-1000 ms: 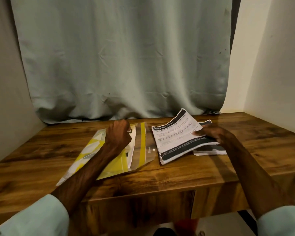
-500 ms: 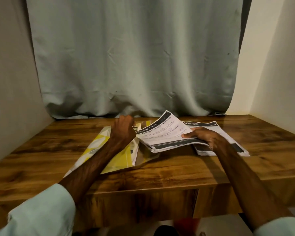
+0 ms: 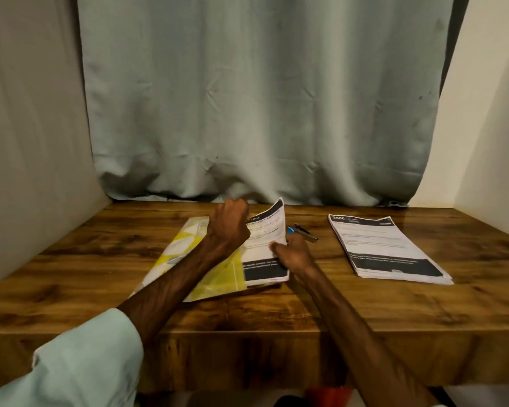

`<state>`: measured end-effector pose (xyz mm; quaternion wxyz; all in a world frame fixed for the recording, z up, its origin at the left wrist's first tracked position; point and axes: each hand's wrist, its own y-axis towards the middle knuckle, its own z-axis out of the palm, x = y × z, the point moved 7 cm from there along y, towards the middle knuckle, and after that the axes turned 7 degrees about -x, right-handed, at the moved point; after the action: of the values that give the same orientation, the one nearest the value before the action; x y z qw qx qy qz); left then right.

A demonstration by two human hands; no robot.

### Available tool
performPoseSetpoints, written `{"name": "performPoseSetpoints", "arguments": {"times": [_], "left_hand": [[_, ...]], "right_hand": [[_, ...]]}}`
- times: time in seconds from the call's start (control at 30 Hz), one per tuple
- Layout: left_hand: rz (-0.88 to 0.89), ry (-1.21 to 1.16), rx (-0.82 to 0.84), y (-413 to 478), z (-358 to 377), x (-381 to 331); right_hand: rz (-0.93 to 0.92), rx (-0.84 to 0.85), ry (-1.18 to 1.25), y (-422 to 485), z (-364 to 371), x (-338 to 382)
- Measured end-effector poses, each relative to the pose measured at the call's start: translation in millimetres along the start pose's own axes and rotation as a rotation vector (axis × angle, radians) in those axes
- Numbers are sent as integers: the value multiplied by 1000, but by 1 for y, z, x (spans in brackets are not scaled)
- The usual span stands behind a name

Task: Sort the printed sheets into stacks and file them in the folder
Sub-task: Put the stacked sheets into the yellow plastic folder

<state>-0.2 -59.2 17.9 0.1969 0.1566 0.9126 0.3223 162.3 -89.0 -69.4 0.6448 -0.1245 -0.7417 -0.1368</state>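
Note:
A yellow and white folder (image 3: 188,254) lies open on the wooden desk (image 3: 71,277), left of centre. My left hand (image 3: 228,224) is curled at the folder's far edge and seems to hold its clear flap up. My right hand (image 3: 294,255) grips the right edge of a stack of printed sheets (image 3: 265,245) that lies on the folder, partly under the left hand. A second stack of printed sheets (image 3: 385,251) with black bands lies flat on the desk to the right, apart from both hands.
A stapler (image 3: 304,232) with a blue end lies just beyond my right hand. A grey-green curtain (image 3: 262,113) hangs behind the desk, and plain walls close in the left and right sides.
My right hand has carried the held stack leftward onto the folder, uncovering the stapler and the second stack. My left hand has stayed at the folder's flap.

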Motion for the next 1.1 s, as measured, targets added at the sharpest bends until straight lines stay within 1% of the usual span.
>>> {"name": "performPoseSetpoints", "arguments": {"times": [0.1,0.2,0.27,0.33,0.4,0.47,0.6,0.67,0.8,0.93,1.0,1.1], "left_hand": [[6,4,-6,-1,-2,-4],[0,-9,-14,-2,-3,-1],[-3,-7,-17,-1,-4,1],[0,-8,-17,-1,-5,1],[9,-15,-19,-1,-5,1],[19,-13,-22,-3,-5,1],[26,4,-20,-2,-7,2],[28,-6,-21,-3,-9,2],[67,-42,-27,-6,-11,1],[50,-57,-22,-8,-10,3],[31,-50,-29,-7,-11,3],[7,-41,-33,-6,-11,3]], "right_hand": [[35,63,-49,-6,25,-6],[37,73,-113,-1,28,-5],[9,56,-216,5,24,-4],[-35,-9,-292,13,18,-4],[-72,-57,-298,17,17,-3],[-93,-58,-314,20,21,-3],[-78,15,-280,19,32,-6],[-81,18,-252,19,37,-7],[-62,-12,-181,20,45,-8],[-69,-101,-235,23,47,-7],[-78,-107,-272,23,47,-6],[-32,-116,-256,27,44,-12]]}}
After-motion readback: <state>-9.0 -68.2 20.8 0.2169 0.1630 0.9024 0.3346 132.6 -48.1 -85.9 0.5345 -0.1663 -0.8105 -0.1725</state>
